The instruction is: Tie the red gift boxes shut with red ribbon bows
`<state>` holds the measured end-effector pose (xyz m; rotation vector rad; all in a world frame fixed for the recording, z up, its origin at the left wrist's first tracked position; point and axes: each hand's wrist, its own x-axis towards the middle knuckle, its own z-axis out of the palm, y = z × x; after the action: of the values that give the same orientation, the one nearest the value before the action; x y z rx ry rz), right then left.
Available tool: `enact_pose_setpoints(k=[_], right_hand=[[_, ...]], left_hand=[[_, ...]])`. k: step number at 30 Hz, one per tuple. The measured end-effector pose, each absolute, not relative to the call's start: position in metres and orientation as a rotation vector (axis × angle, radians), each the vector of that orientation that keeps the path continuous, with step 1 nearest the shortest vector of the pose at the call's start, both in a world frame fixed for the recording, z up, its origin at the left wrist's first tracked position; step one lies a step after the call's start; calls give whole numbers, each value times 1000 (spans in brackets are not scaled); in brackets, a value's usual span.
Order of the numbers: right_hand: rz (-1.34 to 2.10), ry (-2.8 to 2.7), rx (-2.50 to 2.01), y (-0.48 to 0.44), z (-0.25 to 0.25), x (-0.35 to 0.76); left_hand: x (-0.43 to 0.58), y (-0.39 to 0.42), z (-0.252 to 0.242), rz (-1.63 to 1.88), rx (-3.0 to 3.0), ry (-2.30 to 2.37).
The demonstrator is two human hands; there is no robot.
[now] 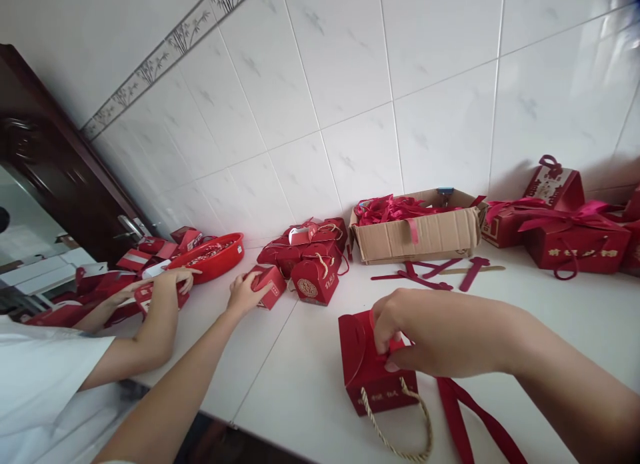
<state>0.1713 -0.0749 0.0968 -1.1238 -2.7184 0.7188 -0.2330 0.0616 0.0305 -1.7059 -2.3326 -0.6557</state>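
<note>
My left hand (246, 292) reaches out to the left, its fingers around a small red box (273, 292) on the white table. Nearer to me, my right hand (400, 334) pinches at the top of a red gift box (383, 399); part of its grip is hidden by the fingers. This gift box stands with its top partly open, and a twisted rope handle (427, 427) hangs from its front. A dark red ribbon (463, 414) trails over the table below my right wrist. Beside the small box stand red gift boxes with rope handles (316, 281).
A cardboard box (417, 239) of red ribbons stands by the tiled wall, with loose strips (435, 274) before it. Bow-tied red boxes (575, 247) sit at right. At left, a co-worker's hands (183, 281) handle a red box near a red basin (220, 261).
</note>
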Motion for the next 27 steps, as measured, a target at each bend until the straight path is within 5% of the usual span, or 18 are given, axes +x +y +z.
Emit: enact_pose_setpoints(k=[10,20,27], right_hand=[[731,-2727,-1112,-75,94,170],[722,-2819,-1163,-81,103,169],[726,-2842,-1117,-79,100,168]], left_hand=[[-157,104,14,-694,-1717,-2438],[-124,58,17,-740,-2062,-2392],[-47,53,-10,-815,-2472,-2000]])
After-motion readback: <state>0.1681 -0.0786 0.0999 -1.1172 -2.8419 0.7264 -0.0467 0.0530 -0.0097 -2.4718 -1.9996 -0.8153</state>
